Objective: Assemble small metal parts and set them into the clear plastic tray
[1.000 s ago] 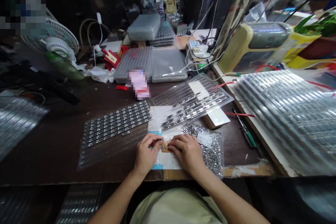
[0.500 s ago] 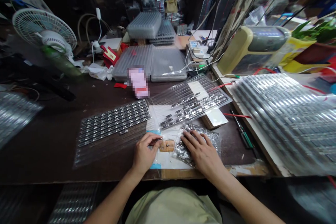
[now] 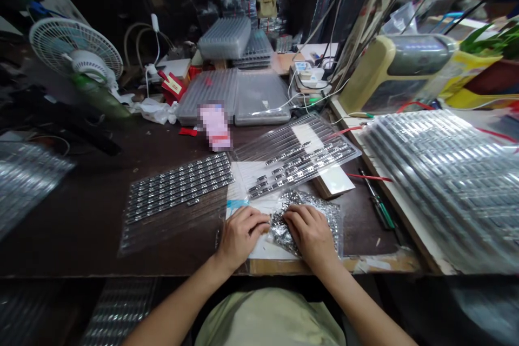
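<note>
My left hand [image 3: 242,233] is over a small tan block, which it mostly covers. Its thumb and forefinger are pinched together, and whatever is between them is too small to name. My right hand [image 3: 311,231] rests with curled fingers on a clear plastic bag of small shiny metal parts [image 3: 331,215]; its fingertips dip among the parts, and what they grip is hidden. Left of my hands, a clear ribbed tray [image 3: 172,227] carries rows of small dark and silver pieces [image 3: 180,186]. Beyond the bag, another ribbed tray [image 3: 279,146] is partly filled with similar pieces.
A white box [image 3: 339,184] lies under the far tray's right end. To the right are a green-handled screwdriver [image 3: 383,213] and stacked filled trays [image 3: 441,173]. A blurred pink item [image 3: 214,127], closed clear cases [image 3: 261,100] and a fan [image 3: 77,51] stand farther back.
My left hand has moved right over the tan block, now mostly covered. My right hand's fingers, earlier spread flatter on the bag, have curled in among the metal parts.
</note>
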Motion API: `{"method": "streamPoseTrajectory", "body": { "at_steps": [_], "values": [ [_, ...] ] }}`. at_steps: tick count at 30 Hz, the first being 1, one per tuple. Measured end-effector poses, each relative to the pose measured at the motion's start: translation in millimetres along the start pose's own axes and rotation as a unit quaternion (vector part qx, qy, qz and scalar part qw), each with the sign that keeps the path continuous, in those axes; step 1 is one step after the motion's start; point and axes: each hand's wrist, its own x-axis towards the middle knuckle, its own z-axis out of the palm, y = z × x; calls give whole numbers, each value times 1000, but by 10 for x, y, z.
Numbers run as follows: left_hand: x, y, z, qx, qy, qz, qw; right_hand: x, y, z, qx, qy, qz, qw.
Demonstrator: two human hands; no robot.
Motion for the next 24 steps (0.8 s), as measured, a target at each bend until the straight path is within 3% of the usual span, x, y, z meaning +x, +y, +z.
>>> {"method": "streamPoseTrajectory", "body": {
  "at_steps": [11,18,21,24],
  "values": [
    [-25,-65,74,8,-14,8,1000,34,-28,0,-27,-27,7,999],
    [-33,-47,110,-18,-18,1,1000,-7,-4,21,44,24,6,999],
    [1,-97,36,-40,6,-12,999,0,2,-14,80,28,25,996],
    [70,-302,-189,19,76,-54,995,32,-19,-63,122,10,34,992]
  ]
}}
